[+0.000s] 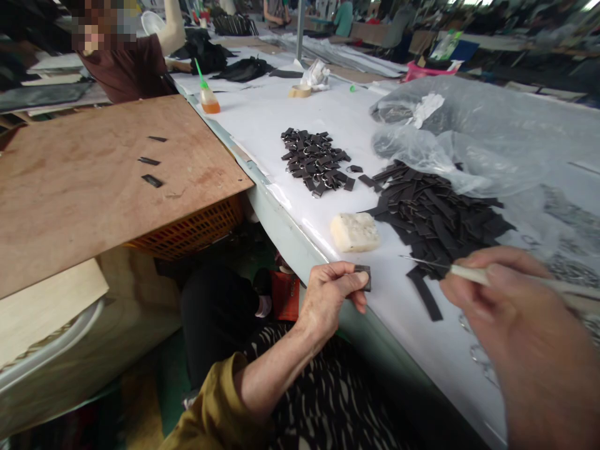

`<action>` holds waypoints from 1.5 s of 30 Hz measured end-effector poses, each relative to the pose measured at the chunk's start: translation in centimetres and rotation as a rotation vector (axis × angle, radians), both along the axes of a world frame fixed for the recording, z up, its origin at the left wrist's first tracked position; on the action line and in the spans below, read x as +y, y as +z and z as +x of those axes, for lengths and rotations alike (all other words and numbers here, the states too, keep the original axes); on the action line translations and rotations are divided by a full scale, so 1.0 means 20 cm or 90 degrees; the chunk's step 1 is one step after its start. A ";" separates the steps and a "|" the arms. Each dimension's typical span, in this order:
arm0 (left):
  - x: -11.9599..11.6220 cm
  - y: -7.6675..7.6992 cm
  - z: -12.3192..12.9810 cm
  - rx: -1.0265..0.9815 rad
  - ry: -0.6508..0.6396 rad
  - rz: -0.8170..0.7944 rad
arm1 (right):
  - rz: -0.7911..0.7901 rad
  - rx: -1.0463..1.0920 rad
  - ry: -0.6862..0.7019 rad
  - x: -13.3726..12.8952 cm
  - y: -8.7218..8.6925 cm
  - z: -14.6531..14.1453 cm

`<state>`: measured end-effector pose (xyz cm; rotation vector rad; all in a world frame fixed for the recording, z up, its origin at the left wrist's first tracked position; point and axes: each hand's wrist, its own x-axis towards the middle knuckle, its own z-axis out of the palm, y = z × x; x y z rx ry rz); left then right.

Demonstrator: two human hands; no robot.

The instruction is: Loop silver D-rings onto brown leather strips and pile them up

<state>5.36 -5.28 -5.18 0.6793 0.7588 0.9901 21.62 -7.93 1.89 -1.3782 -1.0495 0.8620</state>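
Note:
Between the thumb and fingers of my left hand (330,294) is a small dark folded strip (364,277), held over the table's near edge. My right hand (510,319) grips the pale handle of a thin metal-tipped awl (471,274), its point aimed left. Below that tip lies a loose black strip (424,294), beside a heap of black strips (438,209). A stained cream sponge block (355,232) sits just beyond my left hand. Farther back is a pile of folded black tabs with metal rings (315,159). Loose metal rings (478,354) lie partly behind my right hand.
Clear plastic bags (469,131) cover the right side of the white table (262,112). A bottle of orange liquid (209,100) and a tape roll (300,91) stand farther back. On the left, a wooden board (94,187) carries several dark pieces; another person (126,69) sits beyond it.

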 end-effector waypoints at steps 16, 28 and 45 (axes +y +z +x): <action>-0.02 0.07 0.01 0.108 0.077 0.098 | 0.070 -0.357 0.041 -0.05 -0.14 -0.20; -0.02 0.05 0.03 0.076 0.092 0.056 | 0.051 -0.305 0.052 -0.03 -0.16 -0.19; -0.01 0.04 0.03 0.033 0.029 -0.002 | 0.031 -0.269 0.080 -0.01 -0.16 -0.18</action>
